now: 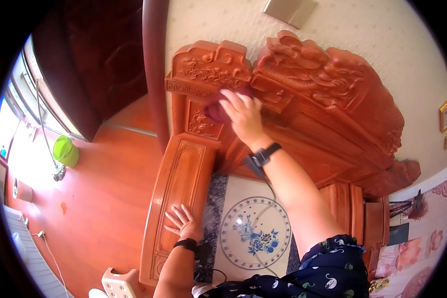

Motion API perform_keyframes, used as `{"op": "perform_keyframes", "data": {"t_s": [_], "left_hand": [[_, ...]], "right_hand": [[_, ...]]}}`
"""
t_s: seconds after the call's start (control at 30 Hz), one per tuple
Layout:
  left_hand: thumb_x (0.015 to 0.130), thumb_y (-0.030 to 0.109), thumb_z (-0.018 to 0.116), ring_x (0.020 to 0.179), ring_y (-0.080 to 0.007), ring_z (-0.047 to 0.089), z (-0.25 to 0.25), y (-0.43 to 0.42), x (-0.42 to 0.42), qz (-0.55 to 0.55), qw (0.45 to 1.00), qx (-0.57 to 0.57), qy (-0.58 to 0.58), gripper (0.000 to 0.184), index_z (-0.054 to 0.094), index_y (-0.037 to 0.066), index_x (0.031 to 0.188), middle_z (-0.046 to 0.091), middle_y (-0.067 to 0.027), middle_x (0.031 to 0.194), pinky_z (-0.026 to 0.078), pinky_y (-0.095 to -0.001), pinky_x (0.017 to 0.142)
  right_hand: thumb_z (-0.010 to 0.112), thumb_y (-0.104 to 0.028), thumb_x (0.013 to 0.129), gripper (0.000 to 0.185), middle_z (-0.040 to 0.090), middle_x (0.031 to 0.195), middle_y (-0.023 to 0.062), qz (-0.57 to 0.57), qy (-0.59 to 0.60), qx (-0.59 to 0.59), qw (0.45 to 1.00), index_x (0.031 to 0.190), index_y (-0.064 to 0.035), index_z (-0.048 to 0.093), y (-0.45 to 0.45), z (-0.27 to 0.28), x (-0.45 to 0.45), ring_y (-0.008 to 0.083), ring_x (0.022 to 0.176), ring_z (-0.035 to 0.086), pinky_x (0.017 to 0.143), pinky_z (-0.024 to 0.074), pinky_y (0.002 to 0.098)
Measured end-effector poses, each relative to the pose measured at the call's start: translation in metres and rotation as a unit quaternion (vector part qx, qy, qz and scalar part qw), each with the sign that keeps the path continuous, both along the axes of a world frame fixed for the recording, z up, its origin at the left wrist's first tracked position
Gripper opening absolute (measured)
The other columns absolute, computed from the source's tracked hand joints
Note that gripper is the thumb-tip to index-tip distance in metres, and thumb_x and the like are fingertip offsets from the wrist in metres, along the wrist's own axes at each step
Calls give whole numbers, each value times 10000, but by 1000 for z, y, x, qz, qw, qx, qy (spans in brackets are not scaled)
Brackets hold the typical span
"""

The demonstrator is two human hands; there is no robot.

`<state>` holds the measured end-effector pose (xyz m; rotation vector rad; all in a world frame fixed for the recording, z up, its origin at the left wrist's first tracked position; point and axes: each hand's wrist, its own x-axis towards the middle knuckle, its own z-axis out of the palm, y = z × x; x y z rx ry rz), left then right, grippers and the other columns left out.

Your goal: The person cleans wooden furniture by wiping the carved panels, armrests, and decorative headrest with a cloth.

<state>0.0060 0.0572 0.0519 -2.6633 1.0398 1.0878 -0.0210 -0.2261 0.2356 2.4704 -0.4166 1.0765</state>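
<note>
My right hand (243,116) presses a dark red cloth (216,110) against the carved wooden backrest (303,124) of a large reddish-brown bench. Part of the cloth is hidden under the fingers. My left hand (185,223) lies with fingers spread on the flat wooden armrest (176,184), holding nothing. Each wrist wears a black band. Between the arms shows the seat, covered by a pale cushion or mat (256,233) with a blue flower print inside a ring.
On the reddish floor (109,198) at the left are a green bucket (66,151), a mop (58,172) and a pot (22,190). A beige stool (120,284) stands near the armrest's lower end. Pink floral fabric (412,253) is at the lower right.
</note>
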Motion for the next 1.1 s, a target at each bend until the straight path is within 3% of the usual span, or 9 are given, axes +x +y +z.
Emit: {"op": "perform_keyframes", "data": {"t_s": [0.07, 0.23, 0.37, 0.5, 0.67, 0.73, 0.77, 0.9, 1.1], "left_hand": [[728, 159, 561, 1236, -495, -272, 17, -2, 2, 10, 999, -10, 32, 973, -155, 53, 1379, -229, -262, 1400, -86, -696, 922], [710, 199, 610, 1246, -485, -265, 19, -5, 4, 10, 999, 21, 41, 1028, -156, 63, 1381, -229, -245, 1407, -92, -693, 923], [719, 217, 612, 1245, -488, -264, 23, -4, 3, 8, 999, 17, 42, 1026, -157, 62, 1381, -233, -244, 1406, -91, -697, 920], [735, 219, 597, 1245, -491, -259, 25, -5, 2, 10, 999, 3, 40, 1005, -157, 59, 1380, -226, -243, 1409, -88, -703, 916], [744, 174, 562, 1246, -494, -255, 10, -1, -1, 12, 999, 0, 34, 964, -152, 58, 1381, -217, -242, 1412, -83, -705, 915], [650, 420, 719, 1254, -502, -222, -13, -2, -3, -5, 999, 10, -45, 1192, -153, 69, 1384, -207, -246, 1414, -21, -732, 896], [739, 138, 543, 1246, -494, -256, 16, -6, 3, 12, 999, 16, 28, 947, -145, 59, 1384, -206, -244, 1416, -84, -705, 911], [716, 107, 562, 1249, -493, -250, 20, -5, 5, 16, 999, 2, 47, 964, -128, 55, 1387, -202, -247, 1415, -80, -706, 913], [706, 78, 547, 1253, -482, -255, 20, -4, 7, 19, 998, -7, 62, 941, -96, 55, 1393, -201, -243, 1417, -84, -700, 918]], "right_hand": [[502, -151, 787, 186, 521, 1195, -22, 24, 0, -21, 999, 942, -116, 600, 4, -1, 44, 147, 1018, 472, 846, 314, 349], [487, -136, 785, 184, 479, 1201, -10, 28, -22, 0, 999, 944, -111, 576, 21, -3, 131, 149, 1090, 450, 842, 322, 374], [499, -133, 769, 158, 510, 1184, -8, 51, 36, -8, 998, 886, -109, 602, 23, 4, 148, 149, 1068, 458, 852, 347, 364], [498, -137, 782, 163, 515, 1188, -7, 111, 48, -19, 992, 901, -125, 609, 8, 3, 92, 154, 1032, 488, 857, 364, 357], [522, -144, 775, 211, 477, 1257, -50, -34, 104, -36, 993, 967, -163, 607, -1, -7, -35, 105, 993, 488, 881, 331, 380], [527, -140, 768, 197, 499, 1236, -76, -75, 108, -21, 991, 941, -191, 606, -9, -14, -77, 98, 979, 496, 889, 303, 372], [531, -139, 765, 191, 505, 1229, -76, -78, 101, -36, 991, 931, -192, 609, -11, -16, -90, 101, 977, 498, 888, 295, 370], [535, -138, 762, 171, 519, 1214, -76, -74, 80, -50, 993, 903, -193, 615, -10, -21, -67, 105, 975, 494, 883, 278, 365], [515, -130, 782, 175, 475, 1241, -76, 19, 77, -4, 997, 927, -164, 607, 5, -39, 51, 103, 956, 493, 887, 287, 400]]}}
